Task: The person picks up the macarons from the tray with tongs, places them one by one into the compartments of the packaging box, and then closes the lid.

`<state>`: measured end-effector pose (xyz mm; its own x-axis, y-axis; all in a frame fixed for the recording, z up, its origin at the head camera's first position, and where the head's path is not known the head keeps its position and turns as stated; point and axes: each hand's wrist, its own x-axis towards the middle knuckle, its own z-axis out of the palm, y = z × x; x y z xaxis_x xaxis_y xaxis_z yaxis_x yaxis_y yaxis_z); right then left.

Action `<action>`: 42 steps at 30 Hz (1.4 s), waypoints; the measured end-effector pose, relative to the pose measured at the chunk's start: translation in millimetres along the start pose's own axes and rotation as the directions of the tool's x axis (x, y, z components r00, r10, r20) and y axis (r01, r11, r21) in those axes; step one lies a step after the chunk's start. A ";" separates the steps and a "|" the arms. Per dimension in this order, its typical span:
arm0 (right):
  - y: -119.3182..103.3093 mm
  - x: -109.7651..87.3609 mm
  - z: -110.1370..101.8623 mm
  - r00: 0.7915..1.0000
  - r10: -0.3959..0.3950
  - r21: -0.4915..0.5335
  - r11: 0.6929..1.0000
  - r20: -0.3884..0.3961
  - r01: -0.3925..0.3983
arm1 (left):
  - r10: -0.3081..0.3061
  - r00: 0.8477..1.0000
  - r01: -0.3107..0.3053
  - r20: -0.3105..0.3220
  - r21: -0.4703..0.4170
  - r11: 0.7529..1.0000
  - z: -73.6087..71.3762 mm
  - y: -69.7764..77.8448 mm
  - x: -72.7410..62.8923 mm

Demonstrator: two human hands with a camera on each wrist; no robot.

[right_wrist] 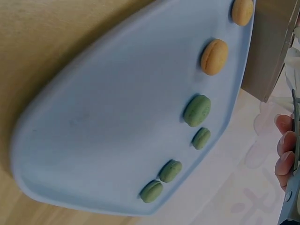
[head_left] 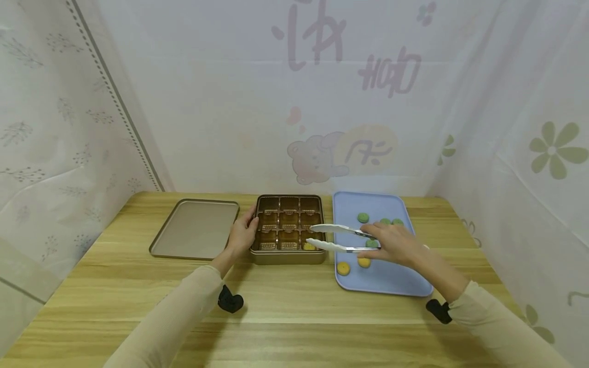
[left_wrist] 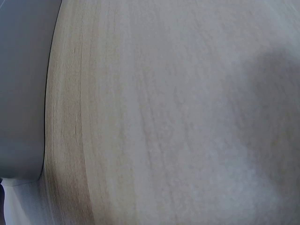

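A gold baking tin (head_left: 289, 259) holds a brown plastic divider (head_left: 289, 220) with several square compartments. My left hand (head_left: 241, 234) rests against the tin's left side, its thumb and fingers at the rim. My right hand (head_left: 393, 243) holds metal tongs (head_left: 340, 249) with pale tips. The tips stand spread over the tin's right side, above a yellow macaron (head_left: 309, 246) in the front right compartment. Beneath the right hand, a blue tray (head_left: 386, 281) carries two yellow macarons (right_wrist: 214, 57) and several green macarons (right_wrist: 197, 110). Fingers around the tongs show at the right wrist view's edge.
A flat gold lid (head_left: 195, 230) lies on the wooden table (head_left: 285, 317), left of the tin. Printed cloth (head_left: 230, 102) hangs behind the table and along both sides. The blue tray sits just right of the tin.
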<state>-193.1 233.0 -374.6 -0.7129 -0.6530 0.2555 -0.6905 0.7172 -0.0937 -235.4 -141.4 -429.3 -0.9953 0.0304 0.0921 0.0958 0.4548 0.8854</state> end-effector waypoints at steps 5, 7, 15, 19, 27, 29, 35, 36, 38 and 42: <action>1.8 -11.7 4.0 0.999 0.007 0.052 0.999 -0.046 -0.005 | -0.009 1.000 0.009 0.003 0.008 1.000 0.6 0.5 -1.2; 3.2 -17.8 4.1 0.998 0.026 0.065 0.998 -0.059 -0.023 | -0.016 1.000 0.016 0.001 0.019 1.000 0.9 1.0 -1.6; 11.9 -46.9 0.8 0.992 0.098 0.102 0.991 -0.085 -0.089 | -0.029 1.000 0.029 0.001 0.011 1.000 -0.2 0.8 -1.2; 18.1 -63.4 0.2 0.987 0.110 0.090 0.991 -0.120 -0.100 | -0.036 0.999 0.036 0.006 0.012 0.999 -0.8 0.7 -1.2; 27.7 -96.5 -2.9 0.981 0.173 0.067 0.984 -0.090 -0.167 | -0.024 1.000 0.024 0.004 0.001 1.000 0.2 1.2 -0.5; 28.8 -104.0 -4.0 0.976 0.205 0.055 0.978 -0.067 -0.202 | -0.024 1.000 0.024 0.007 0.001 1.000 0.5 1.1 -0.3; 31.6 -120.4 -5.3 0.967 0.255 0.034 0.967 -0.031 -0.254 | -0.033 0.999 0.033 0.015 0.000 0.999 0.1 1.7 -0.6; 32.1 -122.2 -5.0 0.967 0.252 0.034 0.967 -0.034 -0.251 | -0.034 0.999 0.034 0.016 0.000 0.999 -0.1 1.9 -0.6; 32.9 -125.0 -4.2 0.970 0.240 0.027 0.971 -0.047 -0.239 | -0.038 0.999 0.039 0.018 -0.007 0.999 -0.2 2.4 -0.8; 34.3 -129.4 -1.4 0.977 0.194 -0.005 0.981 -0.086 -0.196 | -0.035 0.999 0.035 0.022 -0.005 0.999 -0.3 2.0 -0.8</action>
<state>-124.3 342.5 -409.6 -0.8203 -0.4777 0.3146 -0.5371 0.8323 -0.1367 -234.4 -140.8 -427.5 -0.9981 0.0336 0.0509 0.0606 0.4514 0.8902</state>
